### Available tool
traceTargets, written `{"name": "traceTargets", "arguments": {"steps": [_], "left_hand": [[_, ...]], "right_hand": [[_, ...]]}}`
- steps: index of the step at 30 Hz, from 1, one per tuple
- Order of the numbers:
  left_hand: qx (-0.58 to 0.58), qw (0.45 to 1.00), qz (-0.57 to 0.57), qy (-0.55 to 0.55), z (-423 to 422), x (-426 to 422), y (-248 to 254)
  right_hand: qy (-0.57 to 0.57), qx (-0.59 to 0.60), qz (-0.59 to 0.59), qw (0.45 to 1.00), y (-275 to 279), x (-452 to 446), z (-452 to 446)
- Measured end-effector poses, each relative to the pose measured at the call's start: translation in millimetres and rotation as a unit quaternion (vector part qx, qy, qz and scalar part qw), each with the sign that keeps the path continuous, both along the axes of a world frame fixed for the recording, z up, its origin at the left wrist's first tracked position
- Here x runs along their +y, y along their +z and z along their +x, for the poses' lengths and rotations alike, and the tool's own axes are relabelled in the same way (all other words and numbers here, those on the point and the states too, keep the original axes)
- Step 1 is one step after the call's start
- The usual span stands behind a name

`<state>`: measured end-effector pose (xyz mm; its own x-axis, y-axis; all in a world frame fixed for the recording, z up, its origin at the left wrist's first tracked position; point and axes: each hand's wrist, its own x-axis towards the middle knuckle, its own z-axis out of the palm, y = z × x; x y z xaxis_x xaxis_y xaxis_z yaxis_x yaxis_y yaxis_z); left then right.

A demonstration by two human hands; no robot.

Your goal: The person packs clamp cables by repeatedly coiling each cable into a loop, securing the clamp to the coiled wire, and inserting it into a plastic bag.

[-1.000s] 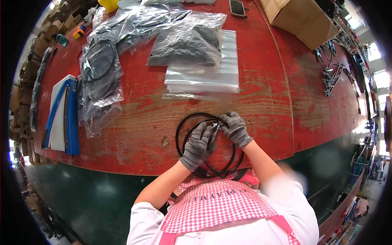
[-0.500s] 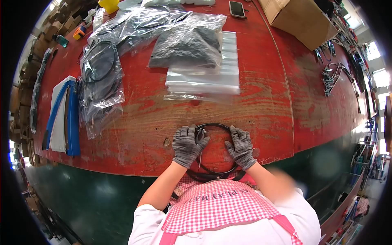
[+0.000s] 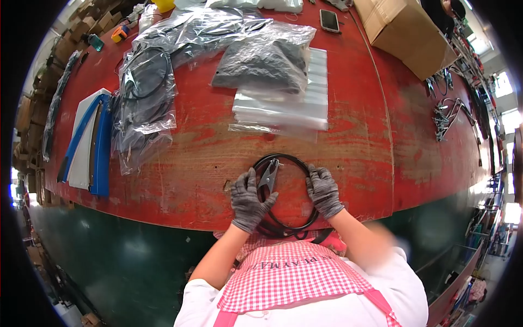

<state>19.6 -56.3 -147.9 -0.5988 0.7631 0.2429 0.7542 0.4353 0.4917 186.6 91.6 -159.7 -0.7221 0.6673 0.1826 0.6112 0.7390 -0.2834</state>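
A coiled black cable (image 3: pixel 295 157) lies at the red table's front edge, its lower part against my apron. A silver spring clamp (image 3: pixel 269 177) rests inside the coil's left side, jaws pointing away from me. My left hand (image 3: pixel 250 200), in a grey glove, holds the left side of the coil, thumb towards the middle and fingers outside, hiding part of the cable and the clamp's handles. On the opposite side my right hand (image 3: pixel 324 192), also gloved, grips the coil with fingers over it.
Clear plastic bags (image 3: pixel 280 114) lie ahead under a bag with dark contents (image 3: pixel 264 68). Bagged cables (image 3: pixel 144 92) and a blue-and-white file box (image 3: pixel 90 147) are left. A phone (image 3: pixel 329 20), a cardboard box (image 3: pixel 408 38) and metal clamps (image 3: pixel 449 115) are farther right.
The clamp has shifted up inside the coil and now lies flatter, with its jaws showing. My left hand has slid slightly down and its thumb is lower. The camera view has shifted a little.
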Motion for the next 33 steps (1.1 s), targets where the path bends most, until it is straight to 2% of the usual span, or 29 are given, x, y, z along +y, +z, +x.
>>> {"name": "traceTargets", "arguments": {"steps": [2, 3, 8, 10, 14, 18, 20, 21, 24, 26, 28, 32, 33], "left_hand": [[0.010, 0.998, -0.032, -0.056, -18, 7, 2], [0.025, 0.996, 0.009, -0.087, -26, 9, 0], [0.013, 0.984, 0.022, -0.177, -39, 6, 5], [0.011, 0.978, 0.009, -0.210, -37, 5, 8], [0.009, 0.972, 0.020, -0.232, -33, 13, 9], [0.007, 0.978, -0.011, -0.206, -31, 12, 16], [-0.017, 0.984, 0.027, -0.176, -30, 9, 16], [-0.029, 0.984, 0.039, -0.170, -30, 6, 20], [-0.053, 0.988, 0.048, -0.135, -31, 3, 27], [-0.065, 0.988, 0.068, -0.123, -36, 4, 30], [-0.145, 0.983, 0.075, -0.086, -40, 2, 32], [-0.146, 0.979, 0.107, -0.092, -52, 13, 36], [-0.154, 0.978, 0.111, -0.089, -52, 18, 38]], "right_hand": [[-0.017, -0.026, -0.033, 0.999, 11, -5, -2], [-0.039, -0.053, -0.072, 0.995, 18, -11, -1], [-0.059, -0.079, -0.142, 0.985, 43, -21, 17], [-0.006, -0.062, -0.159, 0.985, 47, 2, 18], [0.050, 0.090, -0.087, 0.991, 41, 54, -42], [0.082, 0.116, -0.054, 0.988, 29, 99, -111], [-0.005, 0.135, -0.032, 0.990, 34, 113, -137], [-0.003, 0.138, -0.032, 0.990, 32, 119, -145], [-0.019, 0.081, -0.010, 0.996, 27, 133, -156], [-0.024, 0.009, -0.116, 0.993, 34, 137, -159], [-0.022, -0.015, -0.084, 0.996, 20, 142, -161], [-0.041, -0.015, -0.021, 0.999, 15, 150, -166], [-0.035, -0.089, -0.056, 0.994, 17, 159, -171]]}}
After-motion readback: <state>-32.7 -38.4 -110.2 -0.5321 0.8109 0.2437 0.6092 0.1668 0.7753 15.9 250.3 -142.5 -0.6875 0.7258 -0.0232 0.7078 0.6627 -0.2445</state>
